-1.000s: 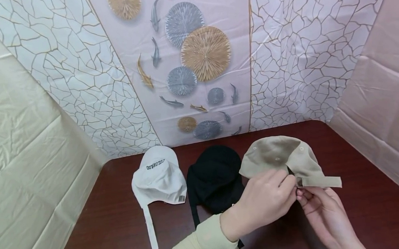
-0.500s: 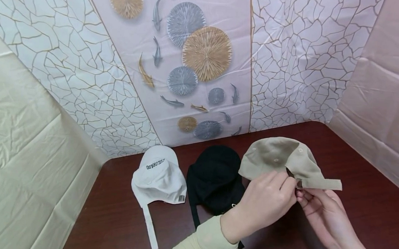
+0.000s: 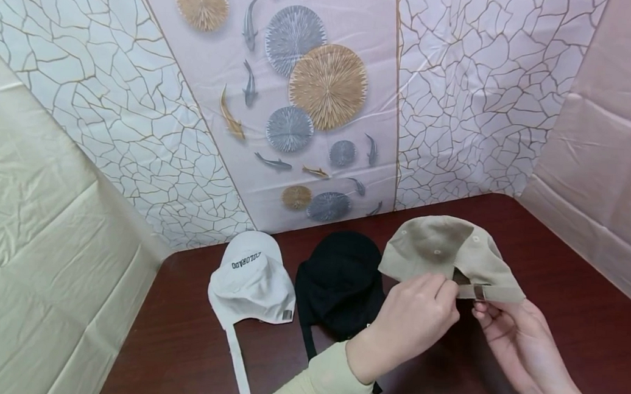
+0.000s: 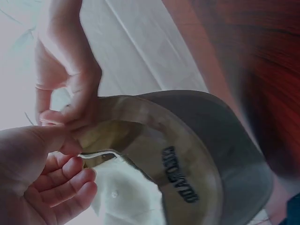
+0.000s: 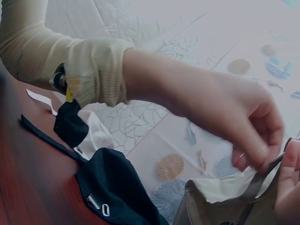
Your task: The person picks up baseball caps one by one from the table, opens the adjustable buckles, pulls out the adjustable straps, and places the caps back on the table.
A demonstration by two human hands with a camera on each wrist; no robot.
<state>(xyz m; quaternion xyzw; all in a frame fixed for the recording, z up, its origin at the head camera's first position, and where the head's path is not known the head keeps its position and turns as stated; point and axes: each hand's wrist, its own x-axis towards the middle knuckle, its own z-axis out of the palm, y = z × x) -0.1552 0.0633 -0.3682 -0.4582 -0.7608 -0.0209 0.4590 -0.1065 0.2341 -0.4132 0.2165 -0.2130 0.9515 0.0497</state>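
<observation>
Both hands are up over the right side of the worktop (image 3: 586, 338) holding the beige cap (image 3: 444, 249). Left hand (image 3: 413, 326) pinches the cap's back edge by the buckle, right hand (image 3: 511, 339) pinches the strap (image 3: 498, 293) end. Further back toward the far edge sit a black cap (image 3: 339, 284) and a white cap (image 3: 252, 278), side by side.

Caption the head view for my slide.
Both hands, left and right, pinch a beige cap's back strap.
</observation>
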